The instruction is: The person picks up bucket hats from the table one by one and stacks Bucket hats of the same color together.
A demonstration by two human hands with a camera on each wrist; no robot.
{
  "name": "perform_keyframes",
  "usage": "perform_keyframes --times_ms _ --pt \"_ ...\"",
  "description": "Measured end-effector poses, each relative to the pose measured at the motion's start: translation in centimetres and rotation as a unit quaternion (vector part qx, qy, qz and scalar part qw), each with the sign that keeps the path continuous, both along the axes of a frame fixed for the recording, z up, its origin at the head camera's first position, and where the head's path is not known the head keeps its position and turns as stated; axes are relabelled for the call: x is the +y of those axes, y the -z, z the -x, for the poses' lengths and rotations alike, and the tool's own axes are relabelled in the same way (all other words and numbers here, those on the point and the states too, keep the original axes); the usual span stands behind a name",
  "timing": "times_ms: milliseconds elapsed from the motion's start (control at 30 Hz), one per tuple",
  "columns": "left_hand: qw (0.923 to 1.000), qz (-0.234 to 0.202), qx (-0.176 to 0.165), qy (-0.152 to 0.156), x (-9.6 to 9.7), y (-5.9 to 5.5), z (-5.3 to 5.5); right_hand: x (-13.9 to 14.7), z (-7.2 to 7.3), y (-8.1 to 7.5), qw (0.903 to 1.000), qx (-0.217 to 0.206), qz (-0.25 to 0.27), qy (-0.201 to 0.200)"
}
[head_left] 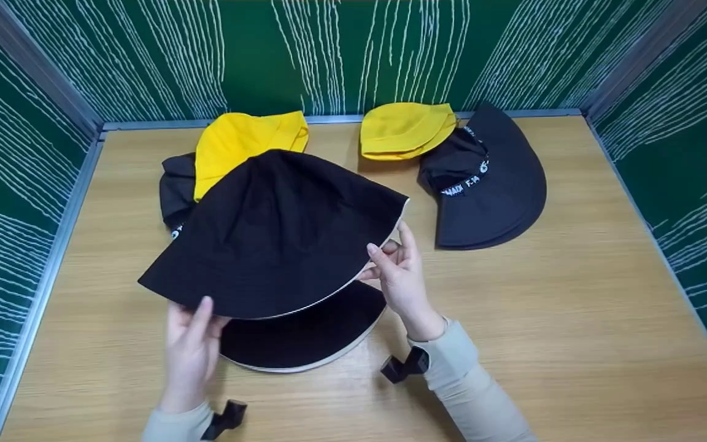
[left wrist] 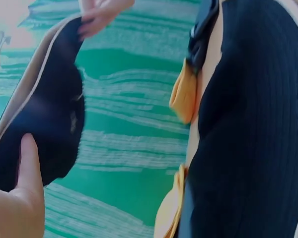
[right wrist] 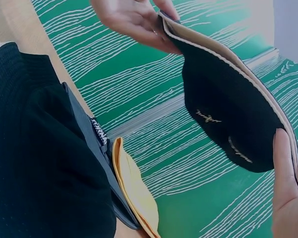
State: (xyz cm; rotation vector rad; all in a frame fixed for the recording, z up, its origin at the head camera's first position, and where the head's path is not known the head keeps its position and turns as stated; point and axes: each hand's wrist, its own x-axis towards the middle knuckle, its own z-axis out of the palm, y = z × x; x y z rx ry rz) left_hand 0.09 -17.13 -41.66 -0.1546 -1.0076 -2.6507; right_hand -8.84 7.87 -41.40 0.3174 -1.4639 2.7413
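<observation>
A black bucket hat (head_left: pixel 292 239) with a pale edge is held up off the table, its crown toward the back. My left hand (head_left: pixel 191 344) pinches its brim at the lower left, thumb on top. On the right side my right hand (head_left: pixel 399 276) grips the same brim between thumb and fingers. Pale stitched marks show on the held hat (right wrist: pixel 223 114) in the right wrist view. Beneath it a second black hat (head_left: pixel 304 341) with a pale rim lies on the table, partly covered.
Behind the held hat lie a yellow hat (head_left: pixel 243 141) and a dark hat (head_left: pixel 177 184) on the left. At the back right, a folded yellow hat (head_left: pixel 405 132) touches a dark wide-brimmed hat (head_left: pixel 501 190) with white lettering. Green walls (head_left: pixel 255 55) border the wooden table (head_left: pixel 574 319).
</observation>
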Motion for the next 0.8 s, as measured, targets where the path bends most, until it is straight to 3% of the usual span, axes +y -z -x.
perform_keyframes --times_ms 67,133,267,333,400,500,700,800 --pt "0.9998 0.013 0.010 -0.009 -0.8 -0.1 -0.3 0.0 -0.1 0.1 0.9998 0.013 -0.011 -0.007" --pt "0.9994 0.023 -0.001 -0.025 -1.4 -0.2 -0.7 0.1 -0.3 0.2 0.9992 0.024 -0.025 -0.019" --pt "0.9933 0.066 -0.078 -0.055 -2.4 0.0 -1.8 0.7 -1.0 0.7 0.9970 0.032 -0.054 -0.045" --pt "0.9836 0.112 -0.128 -0.059 -2.9 0.3 -2.4 1.1 -1.4 1.3 0.9958 0.027 -0.066 -0.058" --pt "0.9689 0.168 -0.172 -0.058 -3.6 0.6 -2.8 1.4 -1.7 1.9 0.9950 0.014 -0.074 -0.065" --pt "0.9510 0.221 -0.211 -0.047 -4.5 1.0 -3.1 1.7 -1.8 2.6 0.9928 -0.006 -0.093 -0.075" --pt "0.9303 0.258 -0.258 -0.037 -5.7 1.9 -2.8 1.6 -1.8 3.6 0.9826 -0.049 -0.142 -0.110" --pt "0.9266 0.274 -0.257 -0.012 -6.3 2.4 -2.8 1.7 -1.9 3.9 0.9725 -0.069 -0.174 -0.138"
